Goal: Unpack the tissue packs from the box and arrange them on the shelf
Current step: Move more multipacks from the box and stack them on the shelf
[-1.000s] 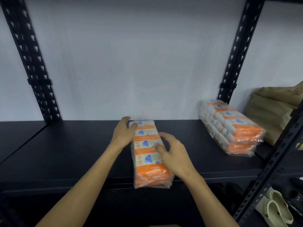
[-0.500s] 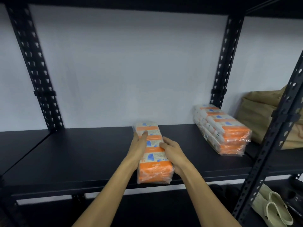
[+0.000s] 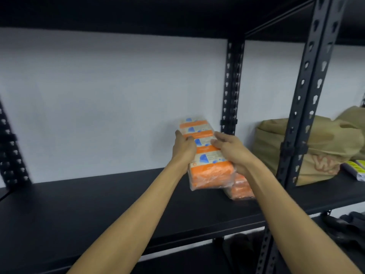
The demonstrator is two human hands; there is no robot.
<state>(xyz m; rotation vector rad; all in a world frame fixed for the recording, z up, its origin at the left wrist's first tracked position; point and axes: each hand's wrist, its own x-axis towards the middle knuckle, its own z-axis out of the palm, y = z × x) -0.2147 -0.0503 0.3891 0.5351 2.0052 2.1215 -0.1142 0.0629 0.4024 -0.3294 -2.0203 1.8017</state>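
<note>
Now the tissue pack (image 3: 205, 155) is off the shelf (image 3: 98, 204), lifted and carried right from mid-shelf. Left hand (image 3: 183, 150) and right hand (image 3: 230, 150) grip its sides, fingers curled round it. It hangs over the stacked packs (image 3: 240, 189) by the upright (image 3: 231, 86). Judgement: stacking next.

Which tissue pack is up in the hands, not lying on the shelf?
The upper tissue pack, gripped by both hands. The other pack lies on the shelf beneath it, mostly hidden.
</note>
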